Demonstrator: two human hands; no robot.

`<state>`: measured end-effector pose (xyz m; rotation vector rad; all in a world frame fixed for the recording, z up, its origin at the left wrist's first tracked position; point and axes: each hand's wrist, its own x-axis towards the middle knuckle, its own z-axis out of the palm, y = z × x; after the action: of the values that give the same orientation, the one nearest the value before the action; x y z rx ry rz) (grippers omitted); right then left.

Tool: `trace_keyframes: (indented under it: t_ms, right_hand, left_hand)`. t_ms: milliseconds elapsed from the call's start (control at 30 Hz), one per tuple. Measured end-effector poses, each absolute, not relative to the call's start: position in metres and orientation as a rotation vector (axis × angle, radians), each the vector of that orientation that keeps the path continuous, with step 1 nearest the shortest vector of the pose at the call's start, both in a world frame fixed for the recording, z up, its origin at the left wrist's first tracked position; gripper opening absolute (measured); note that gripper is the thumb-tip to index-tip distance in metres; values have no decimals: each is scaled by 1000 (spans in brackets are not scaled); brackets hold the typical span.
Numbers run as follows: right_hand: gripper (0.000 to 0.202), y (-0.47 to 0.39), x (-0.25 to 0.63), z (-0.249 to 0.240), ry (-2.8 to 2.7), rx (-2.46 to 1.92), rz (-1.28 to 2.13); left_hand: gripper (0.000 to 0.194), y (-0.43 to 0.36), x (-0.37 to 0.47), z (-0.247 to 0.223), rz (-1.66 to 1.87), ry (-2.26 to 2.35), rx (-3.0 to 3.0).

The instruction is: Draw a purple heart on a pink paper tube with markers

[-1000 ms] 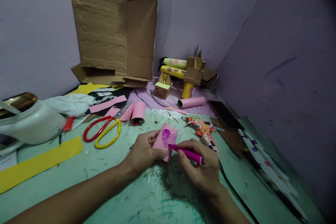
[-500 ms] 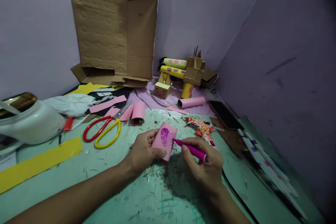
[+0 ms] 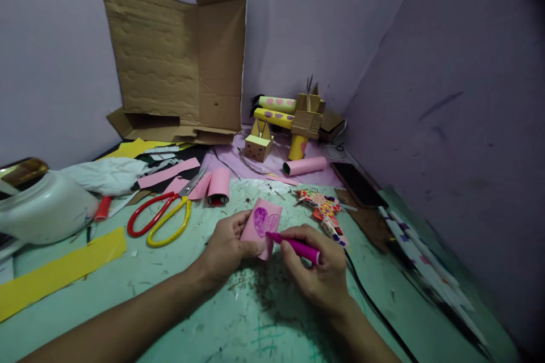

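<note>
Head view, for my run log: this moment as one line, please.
left hand: holds pink paper piece | right hand: holds magenta marker, tip at purple heart | scissors: on table, beyond left forearm

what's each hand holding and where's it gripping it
The left hand holds the pink paper piece by its left edge; the right hand grips the magenta marker along its barrel.

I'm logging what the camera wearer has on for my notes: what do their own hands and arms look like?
The left hand and right hand are ungloved, with no ring, watch or bracelet to be seen. No sleeve shows on either forearm within the picture. Any small markings are too fine to tell.
</note>
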<state>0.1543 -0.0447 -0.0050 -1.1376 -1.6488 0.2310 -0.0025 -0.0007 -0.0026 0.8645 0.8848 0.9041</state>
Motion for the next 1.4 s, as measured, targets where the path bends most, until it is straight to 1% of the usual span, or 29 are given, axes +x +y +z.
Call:
trace_keyframes:
  t_ms: [133,200,300,400,500,733,900,1000,1100,1300,1400]
  right_hand:
    - [9,-44,158,-7,-1461,-1207,139]
    - [8,-44,160,-8,-1350,-1222,164]
    - [9,-44,159,-4,-1298,-1200,335]
    - [9,-44,156,0,-1381,-1139,533]
    - [11,-45,153,2,-1466,-1076,612]
    - [13,-48,153,-2,-1491,-1003,670]
    - [12,-47,156,0,-1338,-1117,630]
    - [10,-44,156,1,-1253,-1175,537]
    - [8,-41,158,-2,-1230,-1210,578]
    - [21,-38,161,-13,-1099,-1165,809]
    - [20,-38,160,-15,-1087,-1199,836]
  left_hand:
    - [61,1,-3,-6,886,884,812]
    - [62,1,-4,-7,875,867,784]
    - [55,2,-3,-5,870,817,761]
    - [49,1,-2,0,856,759,750]
    - [46,1,-2,0,842,711,778]
    - [51,2,-3,-9,836,690,884]
    - [54,0,-2,-5,862,785,855]
    - [49,0,-1,-3,870,826,837]
    - [45,0,-1,-3,855,832,833]
    - [47,0,-2,0,836,879,820]
    - [47,-1,-2,0,843,883,817]
